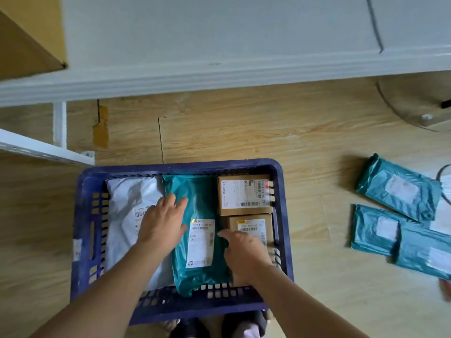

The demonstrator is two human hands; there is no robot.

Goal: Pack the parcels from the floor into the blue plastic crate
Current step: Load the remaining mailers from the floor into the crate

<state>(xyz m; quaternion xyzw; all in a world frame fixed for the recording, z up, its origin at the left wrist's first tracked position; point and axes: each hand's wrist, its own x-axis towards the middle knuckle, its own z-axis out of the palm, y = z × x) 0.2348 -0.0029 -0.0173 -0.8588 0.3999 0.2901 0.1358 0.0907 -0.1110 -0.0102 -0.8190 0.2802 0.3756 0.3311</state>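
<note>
The blue plastic crate stands on the wooden floor in front of me. Inside lie a white poly bag at the left, a teal poly bag with a white label in the middle, and two cardboard boxes at the right, the far box and the near box. My left hand lies flat with straight fingers across the seam between the white and teal bags. My right hand rests over the near box beside the teal bag, thumb stretched out, holding nothing. Three teal parcels lie on the floor at the right.
A white shelf runs overhead behind the crate, with a white post and lower rail at the left. A cardboard box sits top left. A round base stands at the far right. My feet are behind the crate's near wall.
</note>
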